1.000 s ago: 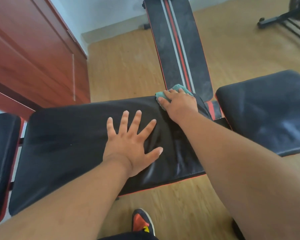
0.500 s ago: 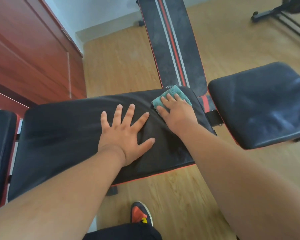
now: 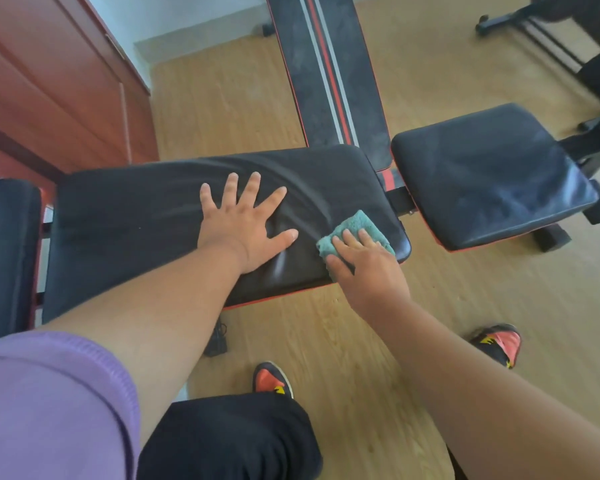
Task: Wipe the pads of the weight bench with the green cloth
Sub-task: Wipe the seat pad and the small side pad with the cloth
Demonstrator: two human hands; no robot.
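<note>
L hand point(image 3: 246, 225) lies flat, palm down, on the wide black pad point(image 3: 125, 220), fingers point(image 3: 230, 188) straight and spread apart, thumb out toward the R side; forearm runs back to a purple sleeve point(image 3: 49, 403) at lower left. R hand point(image 3: 364, 268) reaches in from lower right and presses the green cloth point(image 3: 355, 228) onto the pad's near R corner, fingers together, fairly straight, lying on top of the cloth; thumb sits at the cloth's near edge, prob. tucked against it, hard to tell. Cloth is bunched, sticking out beyond the fingertips, just beside the L thumb but not touching. Pad skin wrinkles between the two hands. A square pad point(image 3: 492, 174) sits just R of the wide one, a narrow striped pad point(image 3: 329, 71) runs away behind, another black pad point(image 3: 4, 251) at far left. Wood floor point(image 3: 326, 341), two orange-black shoes point(image 3: 272, 379) below. No containers.
</note>
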